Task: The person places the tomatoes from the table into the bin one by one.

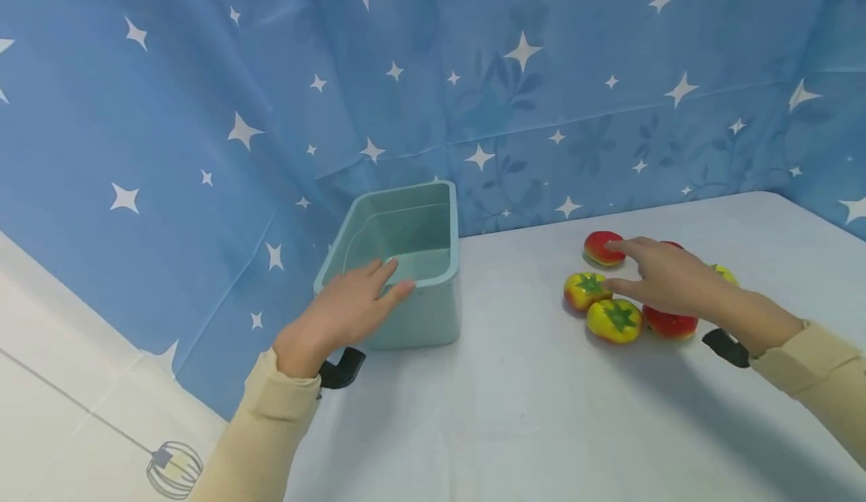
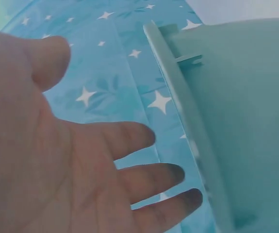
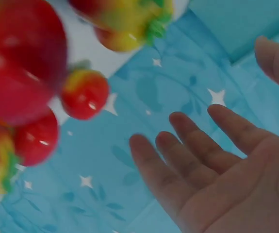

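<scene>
My left hand [image 1: 341, 312] is over the near left edge of a pale teal plastic bin [image 1: 422, 320], its fingers spread. In the left wrist view, the palm [image 2: 76, 170] and fingers hold nothing and the bin's rim [image 2: 190, 124] runs past the fingertips. On the right, my right hand [image 1: 673, 276] hovers over a group of red and yellow toy tomatoes with green star-shaped tops. A red one [image 1: 604, 248] lies by the fingertips, two yellow ones [image 1: 614, 322] near the thumb, and another red one [image 1: 670, 323] below the palm. That hand [image 3: 231, 174] is empty, too.
A white-covered table [image 1: 521, 382] carries the bin and the tomatoes. Behind and to the left hangs a blue curtain [image 1: 419, 111] with white stars. A whisk drawing [image 1: 174, 470] shows on the pale surface at lower left.
</scene>
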Demonstrator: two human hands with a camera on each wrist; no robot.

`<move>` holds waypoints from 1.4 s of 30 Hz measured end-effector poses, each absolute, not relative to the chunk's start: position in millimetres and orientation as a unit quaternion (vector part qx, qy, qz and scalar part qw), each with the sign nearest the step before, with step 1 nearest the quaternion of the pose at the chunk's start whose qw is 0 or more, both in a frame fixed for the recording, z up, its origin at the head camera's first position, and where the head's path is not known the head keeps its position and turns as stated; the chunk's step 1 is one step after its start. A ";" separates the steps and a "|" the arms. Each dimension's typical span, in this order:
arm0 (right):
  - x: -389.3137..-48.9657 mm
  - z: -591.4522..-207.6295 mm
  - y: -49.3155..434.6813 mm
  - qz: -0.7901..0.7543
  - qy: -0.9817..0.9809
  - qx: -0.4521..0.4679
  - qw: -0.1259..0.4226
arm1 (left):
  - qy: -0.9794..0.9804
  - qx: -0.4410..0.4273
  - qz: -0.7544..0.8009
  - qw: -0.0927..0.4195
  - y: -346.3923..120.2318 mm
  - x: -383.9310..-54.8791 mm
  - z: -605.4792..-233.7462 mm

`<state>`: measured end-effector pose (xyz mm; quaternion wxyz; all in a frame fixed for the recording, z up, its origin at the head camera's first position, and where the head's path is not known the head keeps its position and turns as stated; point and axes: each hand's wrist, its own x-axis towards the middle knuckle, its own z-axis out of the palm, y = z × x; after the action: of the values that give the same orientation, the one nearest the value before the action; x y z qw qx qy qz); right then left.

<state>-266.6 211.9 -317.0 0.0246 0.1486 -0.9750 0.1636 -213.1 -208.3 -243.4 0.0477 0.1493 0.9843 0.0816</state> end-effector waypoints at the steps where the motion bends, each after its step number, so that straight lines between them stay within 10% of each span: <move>1: -264.4 -323.0 215.1 0.162 -0.975 0.150 0.031 | 0.984 0.152 0.085 0.043 -211.8 -208.2 -247.6; 29: -246.5 -385.2 228.7 0.145 -0.959 0.208 0.127 | 0.959 0.155 0.110 -0.208 -238.3 -201.3 -317.7; 42: -253.7 -389.8 221.9 0.160 -0.968 0.182 0.073 | 0.947 0.160 0.116 -0.254 -237.5 -202.7 -327.2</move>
<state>-253.7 221.9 -389.8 0.0731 0.1817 -0.9675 0.1600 -202.7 -237.5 -327.2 -0.2538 0.1599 0.9468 0.1164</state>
